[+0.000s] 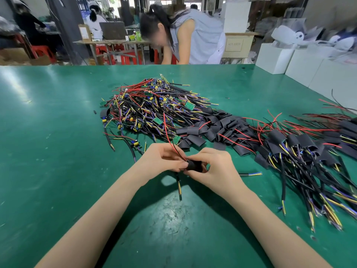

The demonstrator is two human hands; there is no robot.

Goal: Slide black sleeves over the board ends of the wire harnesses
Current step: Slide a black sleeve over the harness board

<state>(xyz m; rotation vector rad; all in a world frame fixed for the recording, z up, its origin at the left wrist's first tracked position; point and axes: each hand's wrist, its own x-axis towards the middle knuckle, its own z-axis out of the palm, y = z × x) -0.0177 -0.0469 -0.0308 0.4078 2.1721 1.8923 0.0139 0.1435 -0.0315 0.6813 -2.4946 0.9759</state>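
Both hands, left and right, pinch a black sleeve lying crosswise above the green desk; its harness cable hangs toward the viewer. Behind lie harness piles and a workshop with another person.

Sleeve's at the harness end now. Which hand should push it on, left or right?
Right, probably. The right hand already pinches the black sleeve in its fingers, while the left hand holds the harness by its wires at the sleeve's mouth. The left is better placed to steady.
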